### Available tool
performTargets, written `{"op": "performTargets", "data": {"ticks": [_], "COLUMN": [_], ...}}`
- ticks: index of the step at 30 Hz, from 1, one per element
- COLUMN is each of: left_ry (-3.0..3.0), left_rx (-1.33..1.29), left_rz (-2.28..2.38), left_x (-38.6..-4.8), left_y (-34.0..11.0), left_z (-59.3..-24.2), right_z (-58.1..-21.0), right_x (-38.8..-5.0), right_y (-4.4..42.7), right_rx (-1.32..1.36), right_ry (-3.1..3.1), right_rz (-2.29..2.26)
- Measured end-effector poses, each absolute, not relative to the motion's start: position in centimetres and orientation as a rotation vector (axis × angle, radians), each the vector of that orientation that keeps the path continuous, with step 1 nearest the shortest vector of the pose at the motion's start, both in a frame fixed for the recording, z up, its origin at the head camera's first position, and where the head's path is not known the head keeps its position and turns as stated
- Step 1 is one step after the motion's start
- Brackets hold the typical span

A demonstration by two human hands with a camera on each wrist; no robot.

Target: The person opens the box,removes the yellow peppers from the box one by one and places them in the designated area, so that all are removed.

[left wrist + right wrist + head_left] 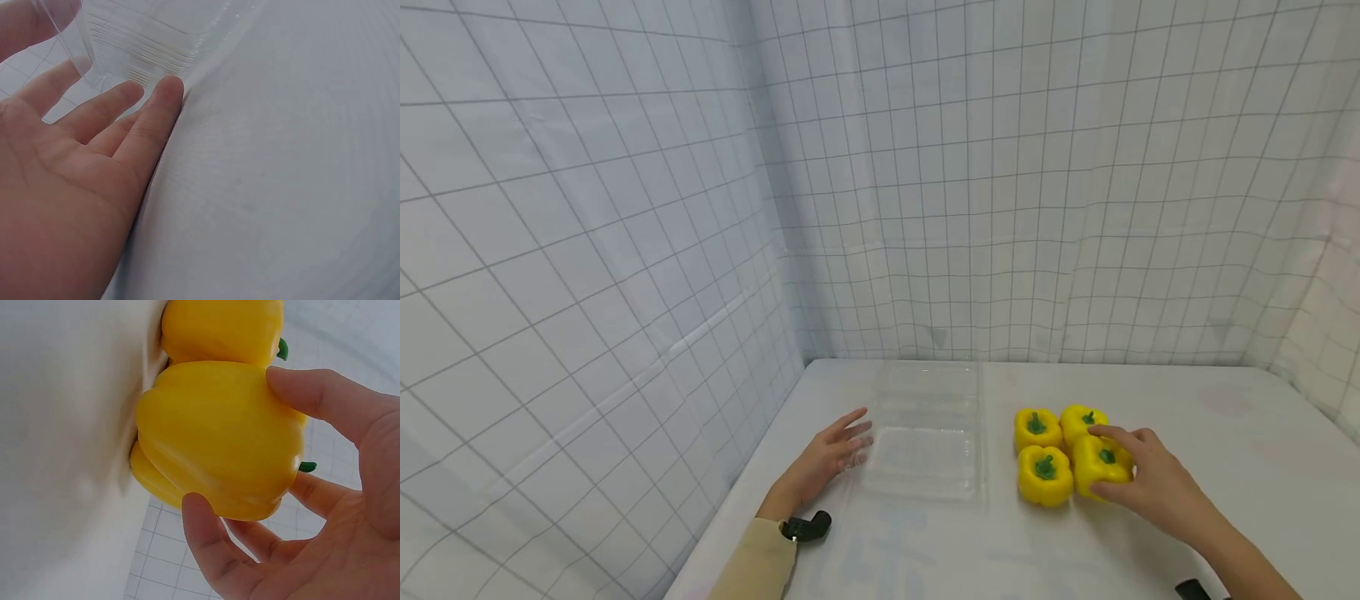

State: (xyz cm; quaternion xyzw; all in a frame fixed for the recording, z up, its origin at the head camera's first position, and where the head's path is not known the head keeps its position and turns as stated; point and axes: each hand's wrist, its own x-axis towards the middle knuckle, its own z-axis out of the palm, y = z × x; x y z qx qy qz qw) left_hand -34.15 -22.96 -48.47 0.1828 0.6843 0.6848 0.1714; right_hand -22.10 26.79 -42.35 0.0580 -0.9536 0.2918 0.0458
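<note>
Several yellow bell peppers with green stems stand in a cluster on the white table. My right hand [1153, 483] holds the nearest right bell pepper [219, 437], thumb on one side and fingers curled round the other. That pepper still stands among the others, close beside the front left bell pepper [1045, 476]. To the left, a clear plastic container [921, 492] lies with its hinged lid [928, 379] folded back. Along its left side, my left hand [820, 467] rests with loosely extended fingers [165, 94] at the clear wall.
Two more bell peppers, a left one [1037, 427] and a right one [1081, 421], stand at the back of the cluster. White grid-patterned curtains [925, 208] hang behind the table [1225, 450] and at its sides. A black wrist strap [806, 527] sits at the left sleeve.
</note>
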Motion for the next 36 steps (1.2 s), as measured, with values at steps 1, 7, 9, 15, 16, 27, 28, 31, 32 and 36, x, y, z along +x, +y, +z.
{"op": "performTargets", "data": {"ticks": [1,7,9,15,16,27,28,31,32,36], "left_ry": [1.94,1.937,1.935,1.928,1.928,1.93,1.926,1.92,1.92,1.922], "left_rx": [0.519,0.521,0.521,0.507,0.508,0.562,0.561,0.561,0.562,0.563], "left_rz": [1.947,1.949,1.953,1.965,1.962,1.956,1.959,1.961,1.962,1.961], "left_x": [-34.2,-34.5,-34.5,-34.4,-34.4,-34.3,-34.3,-34.4,-34.4,-34.3], "left_y": [-23.0,-23.0,-23.0,-23.1,-23.1,-23.0,-23.0,-22.9,-22.9,-22.9], "left_z": [-48.5,-48.6,-48.6,-49.0,-49.2,-49.3,-49.3,-49.1,-49.0,-48.6], "right_z": [-42.4,-42.9,-43.1,-43.6,-43.7,-43.5,-43.4,-43.4,-43.3,-43.3], "right_x": [-22.1,-22.4,-22.5,-22.6,-22.5,-22.0,-22.1,-22.2,-22.2,-22.3], "right_y": [26.8,27.0,27.0,27.1,27.1,26.8,26.8,26.8,26.8,26.8], "right_rx": [0.18,0.183,0.184,0.168,0.162,0.207,0.205,0.21,0.217,0.228], "right_ry": [-2.913,-2.919,-2.922,-2.953,-2.956,-2.916,-2.915,-2.914,-2.914,-2.909], "right_rz": [0.889,0.873,0.869,0.895,0.903,0.924,0.922,0.918,0.915,0.907]}}
